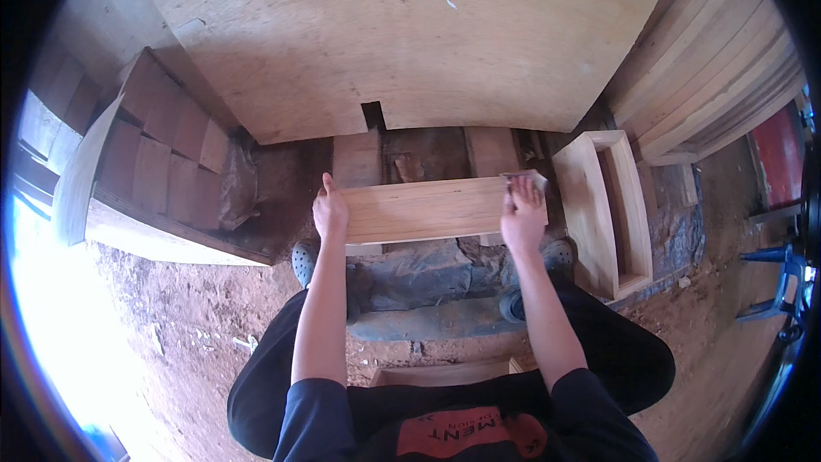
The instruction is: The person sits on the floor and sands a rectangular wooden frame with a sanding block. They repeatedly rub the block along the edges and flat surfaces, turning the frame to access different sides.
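Observation:
A pale wooden board [423,208] lies crosswise before me, its grain running left to right; whether it is one side of a box, I cannot tell. My left hand [330,210] grips its left end, the thumb pointing up along the edge. At the opposite end, my right hand [523,213] presses a thin, dark-edged sheet [537,178], apparently sandpaper, flat against the surface. That hand is slightly blurred, and its fingers partly cover the sheet. Beneath the board run two wooden slats [356,157].
An open wooden box [632,218] stands right of the board, near my shoe [559,255]. A large plywood panel [410,45] rises ahead. Stacked wood pieces [163,154] are at left, long boards [712,58] at upper right. Another wooden box [449,373] sits below me; a blue plastic stool [779,282] is far right.

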`<state>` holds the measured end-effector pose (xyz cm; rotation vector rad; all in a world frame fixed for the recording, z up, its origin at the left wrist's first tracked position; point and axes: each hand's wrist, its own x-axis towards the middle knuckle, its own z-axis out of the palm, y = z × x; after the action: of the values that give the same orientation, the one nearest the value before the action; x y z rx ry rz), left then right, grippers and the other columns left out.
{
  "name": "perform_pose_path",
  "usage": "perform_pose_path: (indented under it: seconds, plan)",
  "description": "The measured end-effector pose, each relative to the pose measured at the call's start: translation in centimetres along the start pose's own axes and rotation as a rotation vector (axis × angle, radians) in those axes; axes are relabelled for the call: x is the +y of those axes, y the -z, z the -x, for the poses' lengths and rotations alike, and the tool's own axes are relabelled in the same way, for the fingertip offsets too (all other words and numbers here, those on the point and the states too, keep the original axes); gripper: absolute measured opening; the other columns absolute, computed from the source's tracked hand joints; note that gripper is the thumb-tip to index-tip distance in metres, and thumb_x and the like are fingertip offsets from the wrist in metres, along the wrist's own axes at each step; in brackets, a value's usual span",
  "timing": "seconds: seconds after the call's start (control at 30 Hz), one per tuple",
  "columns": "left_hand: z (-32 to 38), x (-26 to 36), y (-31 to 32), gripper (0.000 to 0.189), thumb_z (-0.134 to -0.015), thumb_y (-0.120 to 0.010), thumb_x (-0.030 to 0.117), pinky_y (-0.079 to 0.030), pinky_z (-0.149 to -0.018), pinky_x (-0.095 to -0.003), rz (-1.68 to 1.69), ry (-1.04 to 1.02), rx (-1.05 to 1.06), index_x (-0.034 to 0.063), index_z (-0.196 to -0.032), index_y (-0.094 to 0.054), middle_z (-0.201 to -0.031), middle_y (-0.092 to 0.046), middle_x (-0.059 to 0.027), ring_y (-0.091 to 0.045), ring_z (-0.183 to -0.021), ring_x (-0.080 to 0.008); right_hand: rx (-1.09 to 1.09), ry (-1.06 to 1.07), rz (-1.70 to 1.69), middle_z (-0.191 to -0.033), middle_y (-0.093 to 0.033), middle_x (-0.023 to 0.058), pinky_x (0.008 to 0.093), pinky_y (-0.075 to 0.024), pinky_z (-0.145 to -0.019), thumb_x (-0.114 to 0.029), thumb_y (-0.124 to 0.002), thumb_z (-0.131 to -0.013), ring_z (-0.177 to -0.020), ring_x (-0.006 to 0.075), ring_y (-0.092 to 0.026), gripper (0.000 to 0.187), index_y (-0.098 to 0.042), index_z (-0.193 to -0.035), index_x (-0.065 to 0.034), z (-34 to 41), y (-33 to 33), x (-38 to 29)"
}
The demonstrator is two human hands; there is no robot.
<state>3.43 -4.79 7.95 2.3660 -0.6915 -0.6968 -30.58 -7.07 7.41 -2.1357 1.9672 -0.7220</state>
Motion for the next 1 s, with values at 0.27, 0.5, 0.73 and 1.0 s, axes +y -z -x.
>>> perform_pose_path:
  seconds: [0.27, 0.5, 0.73, 1.0]
  plan:
    - [0.2, 0.2, 0.2, 0.077, -0.096, -0.019, 0.059, -0.040, -0.096, -0.0498, -0.038, -0.050, 0.026, -0.0052, -0.113, -0.059, -0.115, -0.058, -0.0295, -0.052, -0.113, -0.0432, -0.235, 0.339, -0.245, -0.132, -0.054, 0.0127, 0.0415, -0.0239, -0.114, -0.016, -0.051, -0.088, -0.131, 0.0271, -0.041, 0.037, -0.059, -0.122, -0.0046, 2.9, -5.8, -14.8]
    - [-0.1, -0.2, 0.4, 0.078, -0.096, -0.020, 0.059, -0.039, -0.097, -0.0489, -0.052, -0.023, 0.006, -0.0057, -0.116, -0.057, -0.118, -0.057, -0.0297, -0.051, -0.115, -0.0431, -0.215, 0.459, -0.339, -0.127, -0.058, 0.0135, 0.0432, -0.0345, -0.109, -0.010, -0.057, -0.082, -0.126, 0.0273, -0.048, 0.036, -0.062, -0.117, -0.0051, 6.0, -3.5, -12.9]
    - [0.3, -0.2, 0.3, 0.076, -0.096, -0.023, 0.059, -0.038, -0.099, -0.0479, 0.063, -0.006, -0.004, -0.0043, -0.120, -0.056, -0.122, -0.055, -0.0282, -0.049, -0.119, -0.0423, -0.097, 0.000, -0.055, -0.136, -0.050, 0.0144, 0.0414, -0.0355, -0.108, -0.020, -0.048, -0.093, -0.128, 0.0310, -0.045, 0.034, -0.058, -0.124, -0.0077, 4.0, 2.0, 1.0]
    - [-0.5, -0.3, -0.6, 0.076, -0.096, -0.023, 0.060, -0.037, -0.100, -0.0479, 0.025, 0.028, -0.031, -0.0040, -0.123, -0.054, -0.124, -0.054, -0.0280, -0.047, -0.120, -0.0430, -0.001, 0.201, -0.221, -0.132, -0.054, 0.0158, 0.0465, -0.0286, -0.112, -0.005, -0.058, -0.079, -0.131, 0.0311, -0.043, 0.041, -0.060, -0.119, -0.0074, 6.2, -2.9, -7.6]
